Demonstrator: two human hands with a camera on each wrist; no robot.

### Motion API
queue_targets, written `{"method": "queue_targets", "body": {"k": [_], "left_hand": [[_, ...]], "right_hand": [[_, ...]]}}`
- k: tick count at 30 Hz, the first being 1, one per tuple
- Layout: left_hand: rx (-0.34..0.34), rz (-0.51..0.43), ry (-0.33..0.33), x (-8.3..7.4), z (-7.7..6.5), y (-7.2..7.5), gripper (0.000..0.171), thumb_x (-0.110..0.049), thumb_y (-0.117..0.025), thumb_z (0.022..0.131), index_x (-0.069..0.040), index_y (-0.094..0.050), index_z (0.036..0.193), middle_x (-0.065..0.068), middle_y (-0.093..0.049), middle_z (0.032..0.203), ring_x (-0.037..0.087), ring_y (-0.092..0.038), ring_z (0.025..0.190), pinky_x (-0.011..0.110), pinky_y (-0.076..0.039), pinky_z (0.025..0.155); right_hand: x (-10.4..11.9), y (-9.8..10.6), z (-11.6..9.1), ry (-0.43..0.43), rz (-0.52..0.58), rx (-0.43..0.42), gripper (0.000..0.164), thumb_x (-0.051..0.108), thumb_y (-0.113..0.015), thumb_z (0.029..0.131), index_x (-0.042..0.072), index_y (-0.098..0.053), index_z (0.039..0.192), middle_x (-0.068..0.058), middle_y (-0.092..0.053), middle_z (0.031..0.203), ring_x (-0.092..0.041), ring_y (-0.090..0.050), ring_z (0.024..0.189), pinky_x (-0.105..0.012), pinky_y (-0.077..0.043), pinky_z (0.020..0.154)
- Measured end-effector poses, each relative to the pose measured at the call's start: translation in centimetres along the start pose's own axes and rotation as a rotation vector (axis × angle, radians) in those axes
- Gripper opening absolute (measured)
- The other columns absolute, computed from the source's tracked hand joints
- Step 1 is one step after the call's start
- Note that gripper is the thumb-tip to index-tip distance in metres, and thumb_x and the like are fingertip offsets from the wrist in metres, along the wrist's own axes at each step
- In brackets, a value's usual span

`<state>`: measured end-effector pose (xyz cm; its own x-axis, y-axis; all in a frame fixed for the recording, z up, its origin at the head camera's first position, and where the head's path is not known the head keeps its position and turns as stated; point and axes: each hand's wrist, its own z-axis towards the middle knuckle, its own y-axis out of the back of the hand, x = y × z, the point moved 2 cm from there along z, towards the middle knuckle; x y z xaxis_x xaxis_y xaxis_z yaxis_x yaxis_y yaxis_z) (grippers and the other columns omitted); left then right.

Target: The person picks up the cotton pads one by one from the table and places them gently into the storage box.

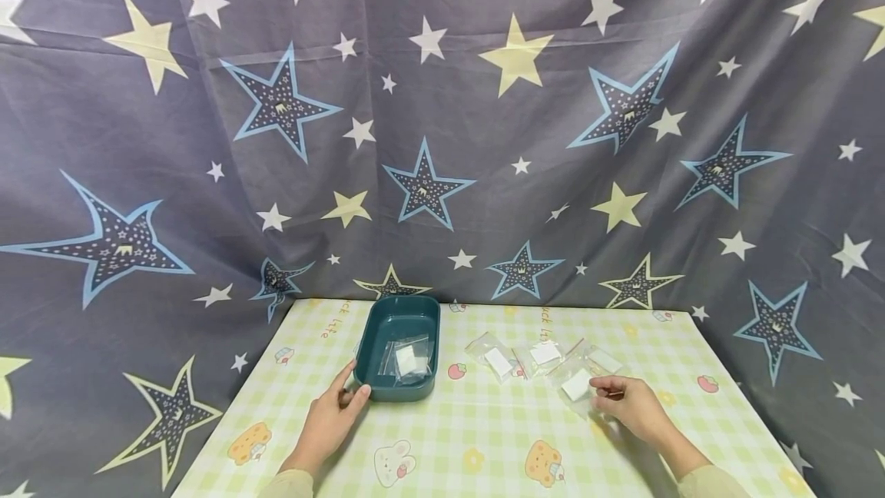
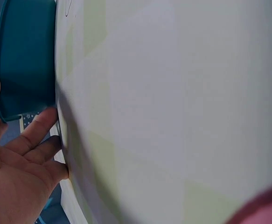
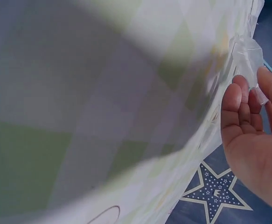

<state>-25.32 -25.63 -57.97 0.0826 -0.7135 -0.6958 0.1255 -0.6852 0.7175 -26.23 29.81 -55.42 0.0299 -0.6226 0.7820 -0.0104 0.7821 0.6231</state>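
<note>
A dark teal rectangular dish (image 1: 397,389) stands at the back of the table, left of the middle. Clear plastic bags with a white piece (image 1: 408,360) lie inside it. My left hand (image 1: 330,417) touches the near left corner, its thumb at the rim and its fingers (image 2: 35,130) stretched out beside the wall. Between thumb and fingertips, my right hand (image 1: 632,406) pinches the edge of a clear zip bag (image 3: 248,58) that has a white rectangular piece (image 1: 576,385) in it. Similar bags lie just beyond: one at the left (image 1: 498,360), one in the middle (image 1: 545,353), one at the right (image 1: 605,360).
A green and white checked cloth (image 1: 463,444) with cartoon prints covers the table. Behind the table's back edge hangs a dark grey curtain (image 1: 442,114) with stars. The loose bags lie close together, right of the dish.
</note>
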Motion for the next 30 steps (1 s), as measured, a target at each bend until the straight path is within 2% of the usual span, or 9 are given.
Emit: {"method": "queue_targets", "body": {"k": [3,8,10,15,18,21,27,30], "left_hand": [[-0.007,-0.002,-0.002,0.09,0.02,-0.05,0.072,-0.053,-0.063,0.106,-0.025,-0.038,0.168,-0.001,-0.064,0.081,0.016,-0.055,0.08,0.051,-0.053,0.098],[-0.015,-0.01,-0.011,0.24,0.03,-0.09,0.072,-0.052,-0.064,0.106,-0.025,-0.039,0.168,0.004,-0.078,0.1,0.018,-0.064,0.091,0.061,-0.052,0.107],[-0.016,-0.012,-0.015,0.25,0.02,-0.08,0.072,-0.051,-0.064,0.106,-0.024,-0.039,0.168,0.006,-0.079,0.105,0.019,-0.067,0.095,0.061,-0.051,0.108],[-0.017,-0.013,-0.014,0.15,-0.04,-0.07,0.071,-0.051,-0.064,0.106,-0.024,-0.039,0.168,0.01,-0.079,0.11,0.024,-0.071,0.102,0.062,-0.051,0.108],[-0.017,-0.015,-0.017,0.06,-0.09,-0.02,0.072,-0.05,-0.064,0.106,-0.024,-0.039,0.168,0.014,-0.08,0.116,0.033,-0.074,0.111,0.064,-0.05,0.109],[-0.016,-0.014,-0.023,-0.04,-0.13,0.04,0.073,-0.051,-0.063,0.107,-0.022,-0.038,0.168,0.019,-0.078,0.123,0.042,-0.071,0.123,0.066,-0.048,0.11],[-0.021,-0.018,-0.03,-0.06,-0.21,0.1,0.072,-0.05,-0.064,0.107,-0.022,-0.039,0.168,0.015,-0.079,0.119,0.035,-0.073,0.115,0.065,-0.049,0.109],[-0.024,-0.019,-0.032,0.01,-0.28,0.07,0.071,-0.05,-0.063,0.107,-0.022,-0.04,0.168,0.017,-0.078,0.121,0.038,-0.073,0.119,0.065,-0.049,0.11]], "right_hand": [[-0.12,-0.05,0.06,-0.006,0.02,-0.001,0.033,0.008,-0.084,0.091,0.0,-0.078,0.123,-0.01,-0.078,0.103,-0.005,-0.065,0.083,-0.021,-0.054,0.071],[-0.18,0.03,0.0,-0.028,0.06,0.01,0.038,0.006,-0.08,0.094,-0.001,-0.075,0.131,-0.016,-0.078,0.114,-0.008,-0.064,0.086,-0.022,-0.055,0.071],[-0.16,0.12,-0.03,-0.033,0.06,0.017,0.04,0.006,-0.079,0.095,0.0,-0.073,0.134,-0.02,-0.076,0.125,-0.009,-0.065,0.087,-0.023,-0.055,0.071],[-0.08,0.17,-0.21,-0.039,0.052,0.047,0.045,0.006,-0.078,0.094,0.002,-0.071,0.138,-0.023,-0.07,0.14,-0.01,-0.061,0.083,-0.023,-0.053,0.068],[0.06,0.12,-0.27,-0.043,0.043,0.066,0.045,0.006,-0.077,0.095,0.0,-0.07,0.139,-0.022,-0.069,0.142,-0.009,-0.06,0.085,-0.023,-0.052,0.069],[0.11,0.07,-0.32,-0.055,0.039,0.081,0.045,0.007,-0.076,0.095,0.0,-0.069,0.14,-0.022,-0.07,0.141,-0.01,-0.061,0.087,-0.023,-0.052,0.07],[0.28,0.23,-0.29,-0.05,0.075,0.083,0.05,0.008,-0.076,0.095,0.001,-0.066,0.143,-0.021,-0.071,0.138,-0.011,-0.061,0.087,-0.023,-0.054,0.071],[0.47,0.44,-0.15,-0.046,0.094,0.082,0.053,0.01,-0.077,0.094,0.001,-0.065,0.146,-0.02,-0.071,0.137,-0.011,-0.06,0.087,-0.023,-0.053,0.071]]}}
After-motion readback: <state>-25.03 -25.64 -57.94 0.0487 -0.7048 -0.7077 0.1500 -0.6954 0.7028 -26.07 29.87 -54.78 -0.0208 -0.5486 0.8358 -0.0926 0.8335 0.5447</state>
